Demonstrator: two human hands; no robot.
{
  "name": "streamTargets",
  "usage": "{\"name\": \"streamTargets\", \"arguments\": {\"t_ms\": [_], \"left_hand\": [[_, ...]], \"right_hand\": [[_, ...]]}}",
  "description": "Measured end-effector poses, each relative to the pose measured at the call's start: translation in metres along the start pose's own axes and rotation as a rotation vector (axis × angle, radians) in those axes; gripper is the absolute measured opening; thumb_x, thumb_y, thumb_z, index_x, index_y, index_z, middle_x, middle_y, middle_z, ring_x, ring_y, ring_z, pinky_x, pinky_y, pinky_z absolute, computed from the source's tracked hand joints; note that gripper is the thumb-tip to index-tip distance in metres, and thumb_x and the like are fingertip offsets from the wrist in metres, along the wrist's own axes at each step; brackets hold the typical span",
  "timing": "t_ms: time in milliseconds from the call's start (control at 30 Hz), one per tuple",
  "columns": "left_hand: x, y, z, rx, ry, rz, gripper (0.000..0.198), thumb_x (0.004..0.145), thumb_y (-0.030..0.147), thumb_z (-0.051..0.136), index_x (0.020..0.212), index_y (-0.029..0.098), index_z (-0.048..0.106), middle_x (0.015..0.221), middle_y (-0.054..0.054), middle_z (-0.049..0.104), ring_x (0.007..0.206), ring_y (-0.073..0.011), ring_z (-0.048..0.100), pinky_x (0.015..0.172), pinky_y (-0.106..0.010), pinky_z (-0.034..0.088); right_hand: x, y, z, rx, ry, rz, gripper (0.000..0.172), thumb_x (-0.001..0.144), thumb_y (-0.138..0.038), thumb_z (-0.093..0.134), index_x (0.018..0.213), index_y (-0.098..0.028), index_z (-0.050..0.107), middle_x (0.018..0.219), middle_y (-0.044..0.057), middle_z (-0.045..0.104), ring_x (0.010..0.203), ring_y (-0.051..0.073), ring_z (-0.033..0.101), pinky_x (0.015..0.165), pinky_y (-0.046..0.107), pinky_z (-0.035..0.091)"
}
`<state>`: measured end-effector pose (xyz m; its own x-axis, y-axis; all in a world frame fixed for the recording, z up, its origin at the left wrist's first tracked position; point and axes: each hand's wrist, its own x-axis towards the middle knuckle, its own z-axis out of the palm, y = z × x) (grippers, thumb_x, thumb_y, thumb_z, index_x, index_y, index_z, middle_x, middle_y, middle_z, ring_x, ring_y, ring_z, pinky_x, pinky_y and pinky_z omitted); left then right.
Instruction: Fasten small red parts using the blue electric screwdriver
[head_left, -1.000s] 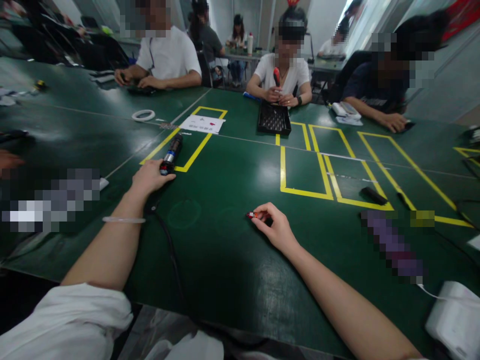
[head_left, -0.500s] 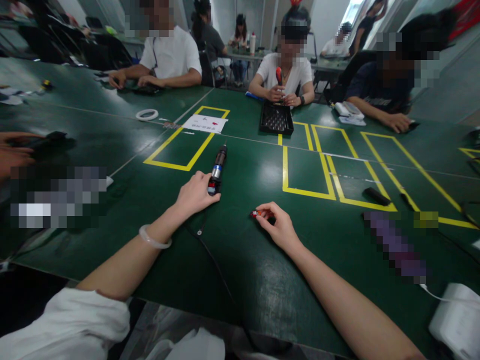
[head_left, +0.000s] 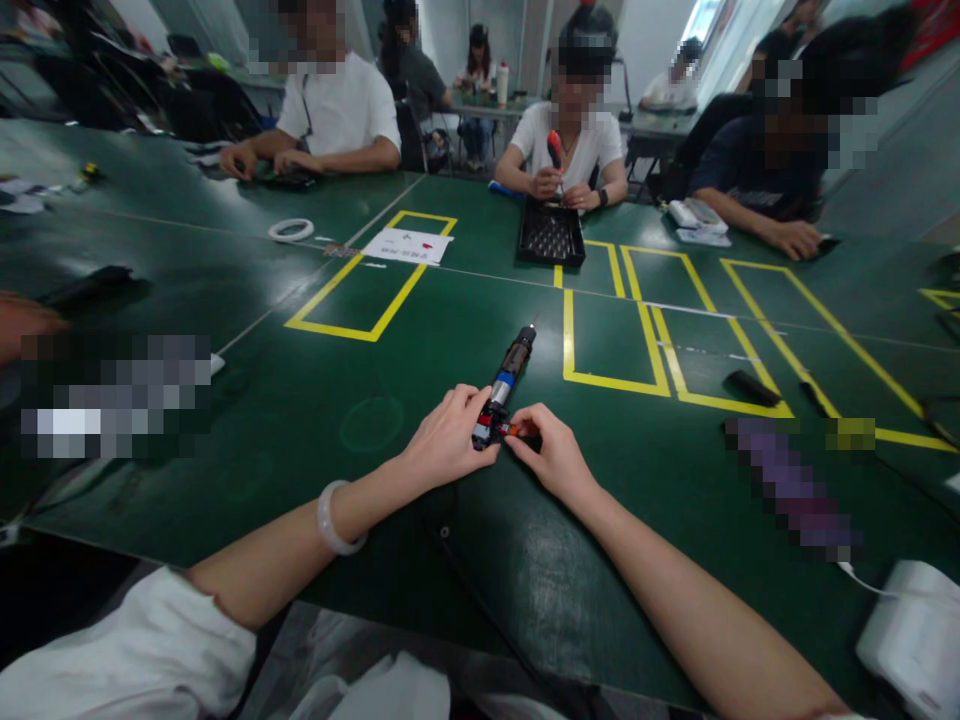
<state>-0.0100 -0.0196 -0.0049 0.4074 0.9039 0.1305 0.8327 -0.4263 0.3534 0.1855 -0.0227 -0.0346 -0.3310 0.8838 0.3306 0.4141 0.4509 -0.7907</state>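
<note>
My left hand [head_left: 454, 435] is closed around the rear end of an electric screwdriver [head_left: 517, 355]. Its dark body has a blue band and a silver section, and the thin bit points away from me to the upper right. Red and grey parts show at the held end. Between the thumb and fingers of my right hand [head_left: 551, 450] is a small red-orange piece [head_left: 514, 430], mostly covered by the fingertips. That piece is right beside the screwdriver's rear; whether they touch I cannot tell. A dark cable [head_left: 480, 600] runs below my hands toward the table's near edge.
Yellow tape outlines [head_left: 615, 385] mark the green table [head_left: 300, 420]. Across it, a person works over a black tray [head_left: 551, 240]. A printed sheet [head_left: 409, 246] and a white tape roll [head_left: 291, 230] lie at the back left. At the lower right is a white charger [head_left: 911, 635].
My left hand has carried the screwdriver right and toward me, up to my right hand. The right hand with the small red-orange piece has barely moved.
</note>
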Motion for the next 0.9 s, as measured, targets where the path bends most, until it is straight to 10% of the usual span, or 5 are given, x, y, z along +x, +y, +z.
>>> {"name": "streamTargets", "arguments": {"t_ms": [900], "left_hand": [[0.005, 0.017, -0.003, 0.169, -0.013, -0.018, 0.063, 0.083, 0.041, 0.053, 0.142, 0.024, 0.036, 0.114, -0.012, 0.05, 0.101, -0.0274, 0.052, 0.078, -0.038, 0.049]], "right_hand": [[-0.004, -0.008, -0.002, -0.02, -0.024, -0.068, 0.012, 0.095, -0.026, 0.053, 0.097, -0.023, 0.065, 0.091, 0.006, 0.063, 0.088, 0.021, 0.061, 0.079, 0.035, 0.05]]}}
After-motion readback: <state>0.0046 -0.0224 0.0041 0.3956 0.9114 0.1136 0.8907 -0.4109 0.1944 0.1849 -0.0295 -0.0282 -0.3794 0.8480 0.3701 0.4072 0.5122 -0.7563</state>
